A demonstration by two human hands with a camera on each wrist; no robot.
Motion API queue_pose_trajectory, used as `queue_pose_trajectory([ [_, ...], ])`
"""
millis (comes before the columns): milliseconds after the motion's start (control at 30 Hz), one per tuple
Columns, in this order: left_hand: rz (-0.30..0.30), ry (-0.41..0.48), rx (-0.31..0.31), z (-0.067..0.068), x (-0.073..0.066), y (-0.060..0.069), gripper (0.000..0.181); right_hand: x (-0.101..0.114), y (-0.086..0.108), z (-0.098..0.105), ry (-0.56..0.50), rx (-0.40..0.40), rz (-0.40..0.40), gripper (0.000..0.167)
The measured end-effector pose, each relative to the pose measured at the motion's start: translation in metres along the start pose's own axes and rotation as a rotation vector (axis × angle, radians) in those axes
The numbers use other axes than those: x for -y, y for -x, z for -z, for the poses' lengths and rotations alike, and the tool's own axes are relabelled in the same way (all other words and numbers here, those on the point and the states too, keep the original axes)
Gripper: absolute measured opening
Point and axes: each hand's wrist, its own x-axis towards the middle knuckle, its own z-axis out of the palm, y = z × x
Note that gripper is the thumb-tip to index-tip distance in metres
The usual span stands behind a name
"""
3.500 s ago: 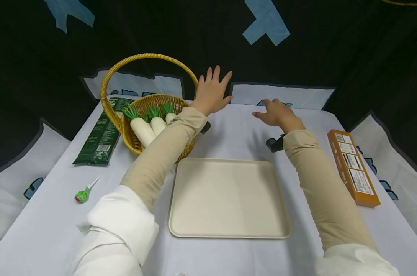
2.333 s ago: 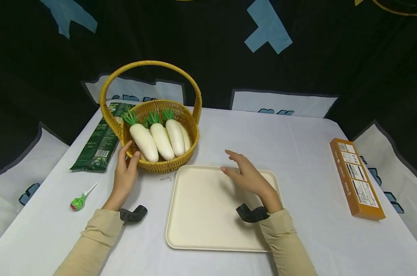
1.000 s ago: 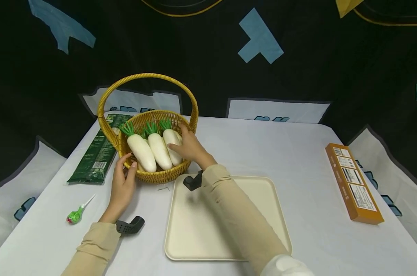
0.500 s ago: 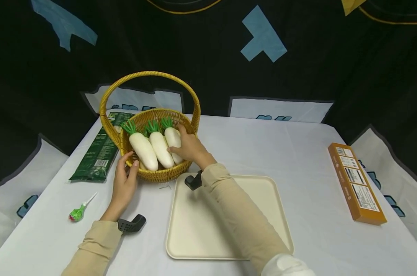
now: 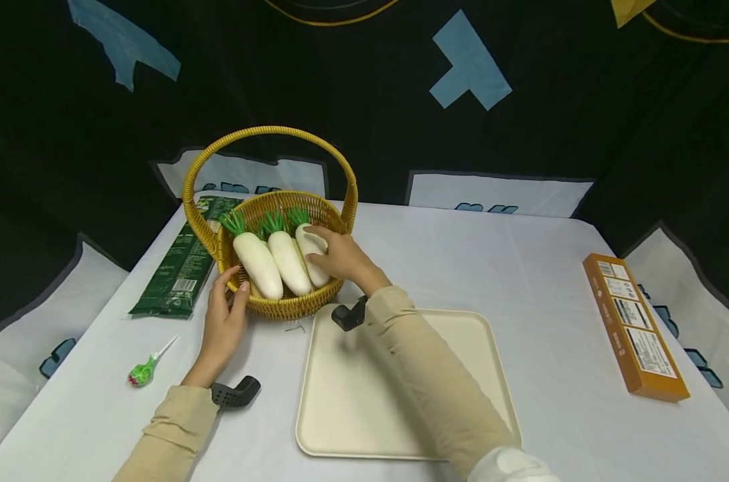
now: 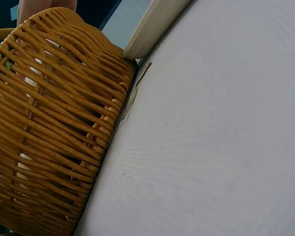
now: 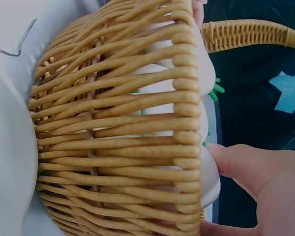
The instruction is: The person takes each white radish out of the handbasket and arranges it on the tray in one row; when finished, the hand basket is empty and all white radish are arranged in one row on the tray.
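In the head view a yellow wicker basket [image 5: 286,308] with a tall arched handle holds several white radishes with green tops. My left hand [image 5: 224,331] grips the basket's front left rim, its fingers reaching over the edge. My right hand [image 5: 349,261] reaches in from the right and pinches the rightmost radish [image 5: 312,246] between thumb and fingers. Beside it lie the middle radish [image 5: 290,264] and the left radish [image 5: 258,266]. Through the right wrist view, my right thumb [image 7: 236,162] presses against the radish's white end, just above the rim. The basket's weave [image 6: 54,113] fills the left wrist view.
A beige tray [image 5: 334,428] lies in front of the basket, under my right forearm. A green packet [image 5: 180,274] is left of the basket, a lollipop [image 5: 144,368] nearer the front. An orange box [image 5: 635,328] lies at the right edge of the white-covered table [image 5: 551,281].
Both hands came back from the table's far side. The left took hold of the basket rim; the right moved over the tray into the basket and onto the rightmost radish.
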Motion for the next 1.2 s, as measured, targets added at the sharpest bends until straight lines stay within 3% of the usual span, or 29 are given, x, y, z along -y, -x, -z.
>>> queue_pose_trajectory([
  [233, 0.001, -0.008, -0.009, 0.001, 0.001, 0.002, 0.049, -0.003, 0.002, 0.003, -0.033, 0.019, 0.021, 0.040],
  [667, -0.001, -0.018, -0.029, 0.003, 0.003, 0.003, 0.047, -0.011, 0.006, 0.005, -0.256, 0.077, 0.040, 0.036],
  [900, 0.002, -0.005, -0.019, 0.002, 0.001, 0.005, 0.048, -0.017, 0.017, 0.005, -0.447, 0.119, 0.080, 0.036],
  [1200, -0.014, -0.010, -0.009, 0.001, 0.001, 0.002, 0.048, -0.016, 0.048, 0.000, -0.784, 0.131, 0.023, 0.035],
])
